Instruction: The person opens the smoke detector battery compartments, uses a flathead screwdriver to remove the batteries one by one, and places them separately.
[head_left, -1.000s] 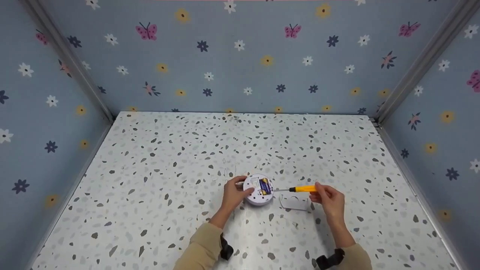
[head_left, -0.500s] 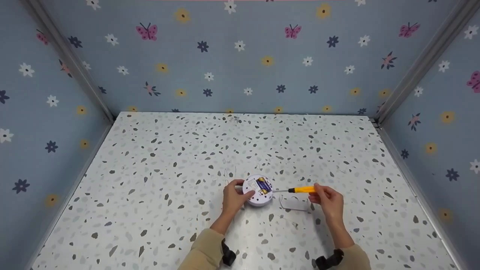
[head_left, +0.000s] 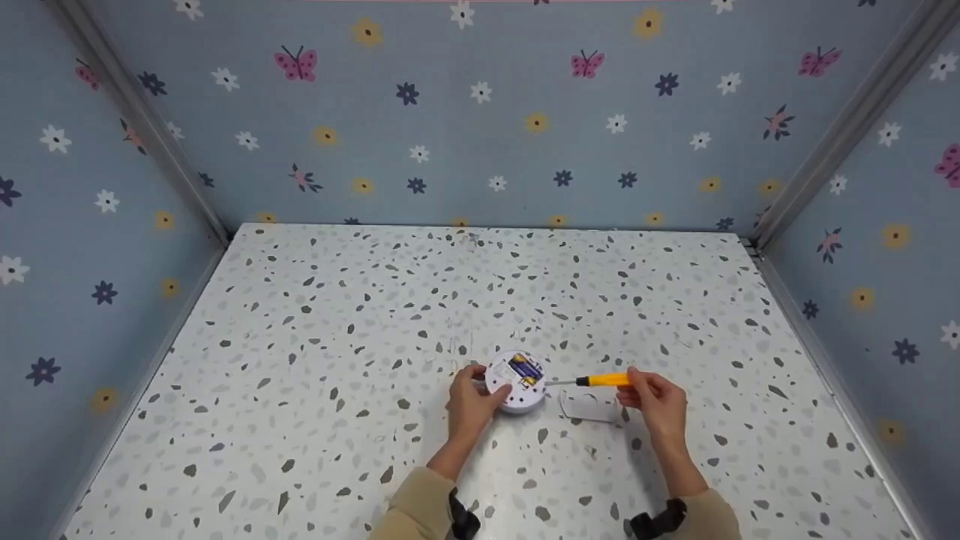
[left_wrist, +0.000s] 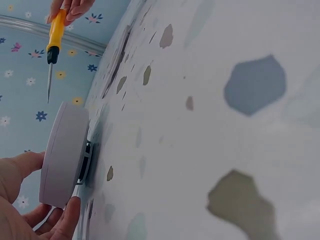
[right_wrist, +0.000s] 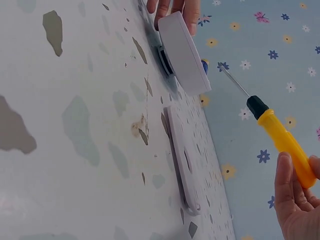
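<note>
A round white battery-powered device (head_left: 504,373) lies with its back up on the speckled table, batteries (head_left: 526,369) showing in its open compartment. My left hand (head_left: 471,405) grips its left side, thumb on top and fingers around the rim, as the left wrist view also shows. A screwdriver (head_left: 609,380) with a yellow handle is pinched in my right hand (head_left: 660,405). Its metal shaft (right_wrist: 235,82) points left toward the device's right edge; in the wrist views the tip appears raised and apart from it. A white flat cover (head_left: 589,406) lies between the device and my right hand.
The speckled white table (head_left: 337,300) is bounded by blue flowered panels (head_left: 480,112) at the back and both sides. Grey metal posts (head_left: 840,112) stand in the corners. Black straps (head_left: 660,519) sit on both wrists.
My left hand has turned the round device clockwise, so its battery compartment slants more, and the left wrist has shifted slightly right. The screwdriver has barely moved, and the cover stays put.
</note>
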